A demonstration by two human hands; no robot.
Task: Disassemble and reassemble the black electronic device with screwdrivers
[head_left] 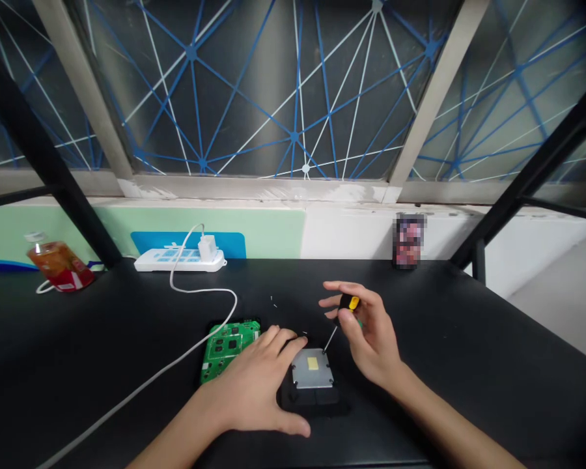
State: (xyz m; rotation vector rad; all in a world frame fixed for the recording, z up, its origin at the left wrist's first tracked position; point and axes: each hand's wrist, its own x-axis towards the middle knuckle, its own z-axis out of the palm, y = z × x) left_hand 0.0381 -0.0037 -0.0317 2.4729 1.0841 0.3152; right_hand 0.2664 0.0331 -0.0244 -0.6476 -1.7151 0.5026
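In my right hand [374,335] is a screwdriver [330,340] with a black and yellow handle, gripped between thumb and fingers. Its thin shaft slants down to the upper right corner of a silver metal plate [300,376]. That plate carries a pale yellow square and dark fixings near its edges, and sits on a black device housing [317,407]. My left hand [256,378] lies at the housing's left side, fingers stretched and thumb spread, steadying or touching its edge. Partly under the left hand is a green circuit board [229,345] in a black frame.
A white cable [156,374] runs across the black table [469,378] to a plug in a white power strip [151,260]. Tiny light bits lie beyond the housing. A drink bottle [61,264] stands at the back left, and a pixelated upright object [409,241] at the back right.
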